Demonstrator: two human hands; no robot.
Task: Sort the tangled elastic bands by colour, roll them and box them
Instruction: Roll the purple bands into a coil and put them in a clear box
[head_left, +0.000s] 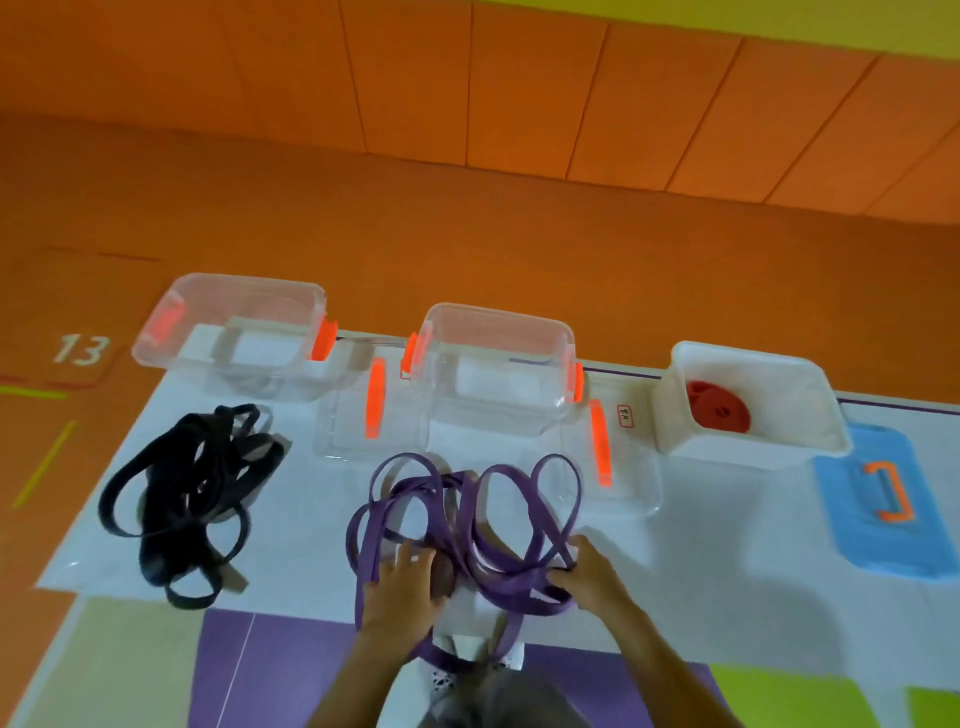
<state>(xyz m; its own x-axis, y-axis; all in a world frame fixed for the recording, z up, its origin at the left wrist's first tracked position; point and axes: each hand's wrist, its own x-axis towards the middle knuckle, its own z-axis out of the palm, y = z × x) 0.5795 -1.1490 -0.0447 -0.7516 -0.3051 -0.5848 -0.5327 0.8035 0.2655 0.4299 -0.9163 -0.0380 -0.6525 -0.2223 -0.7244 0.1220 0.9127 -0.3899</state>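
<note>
Left hand (402, 582) lies flat, fingers spread, on the purple bands (524, 584) on the white sheet (675, 571). Right hand (587, 571) pinches one strand. The loops cross, so a hard pull likely tightens the tangle or drags the heap toward the black bands (192, 493).
</note>
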